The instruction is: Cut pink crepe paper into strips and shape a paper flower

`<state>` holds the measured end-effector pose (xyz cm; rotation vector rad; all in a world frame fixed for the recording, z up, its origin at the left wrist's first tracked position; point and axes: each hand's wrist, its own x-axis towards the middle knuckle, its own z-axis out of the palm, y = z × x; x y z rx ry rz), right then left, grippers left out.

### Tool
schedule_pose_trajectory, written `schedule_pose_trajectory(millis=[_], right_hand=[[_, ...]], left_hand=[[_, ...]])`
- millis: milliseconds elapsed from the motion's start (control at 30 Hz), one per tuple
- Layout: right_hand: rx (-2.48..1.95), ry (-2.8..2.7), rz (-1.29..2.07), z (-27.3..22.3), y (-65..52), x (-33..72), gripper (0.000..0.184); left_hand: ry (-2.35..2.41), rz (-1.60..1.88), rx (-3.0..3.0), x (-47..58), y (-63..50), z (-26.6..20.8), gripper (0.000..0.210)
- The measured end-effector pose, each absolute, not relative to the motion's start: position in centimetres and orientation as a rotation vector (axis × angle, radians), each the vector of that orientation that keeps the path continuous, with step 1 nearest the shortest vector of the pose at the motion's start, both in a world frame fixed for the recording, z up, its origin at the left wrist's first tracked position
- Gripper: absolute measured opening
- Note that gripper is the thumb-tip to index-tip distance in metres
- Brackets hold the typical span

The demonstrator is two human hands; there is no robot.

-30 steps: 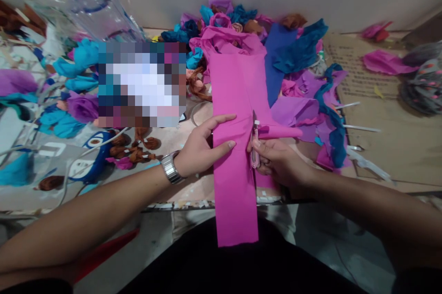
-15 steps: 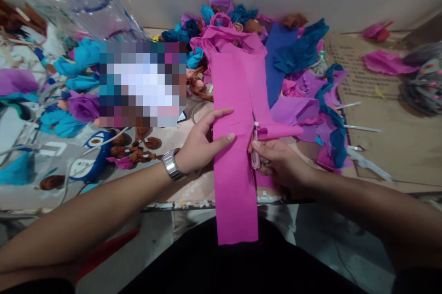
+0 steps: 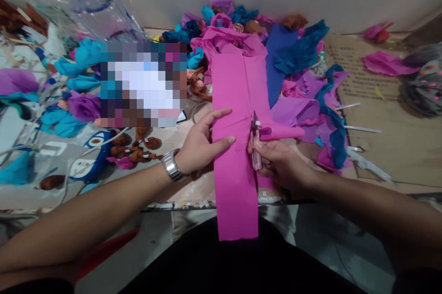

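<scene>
A long strip of bright pink crepe paper [image 3: 236,192] runs down the middle and hangs over the table's front edge. My left hand [image 3: 200,143] is at its left edge, thumb and index finger lying on top. The other fingers are hidden, seemingly under the paper. Closed in my right hand [image 3: 276,158] are small pink-handled snips [image 3: 256,151], their dark blades pointing away from me at a slit along the strip's right side. Right of the blades, a cut part of the paper [image 3: 281,132] folds outward.
Crepe flowers [image 3: 221,20] are heaped at the back. A clear bottle [image 3: 103,13] stands back left, near a pixelated patch. Blue device [image 3: 91,155], cables and brown paper pieces lie left. Purple paper [image 3: 293,110] and cardboard [image 3: 386,142] lie right.
The snips have opened, their blades now showing above the paper. The lower end of the pink strip has shifted slightly upward. My left hand has hardly moved.
</scene>
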<state>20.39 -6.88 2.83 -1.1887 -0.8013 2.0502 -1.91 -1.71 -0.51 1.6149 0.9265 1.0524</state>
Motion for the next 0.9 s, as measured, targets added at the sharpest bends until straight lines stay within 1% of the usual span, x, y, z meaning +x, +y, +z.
schedule_pose_trajectory(millis=[300, 467, 733, 900], right_hand=[[-1.197, -0.826, 2.049, 2.72, -7.02, 20.46, 0.038], [-1.183, -0.838, 2.058, 2.62, -6.95, 20.47, 0.041], [-1.152, -0.808, 2.048, 2.70, -6.89, 20.47, 0.035], [-1.164, -0.792, 2.050, 2.93, -6.78, 20.50, 0.036]], left_hand=[[0.928, 1.040, 1.608, -1.93, -1.74, -0.46, 0.065], [0.927, 1.055, 1.608, -1.86, -1.79, -0.46, 0.065], [0.917, 1.035, 1.597, -1.94, -1.86, -0.36, 0.066], [0.938, 1.048, 1.599, -1.95, -1.90, -0.33, 0.068]])
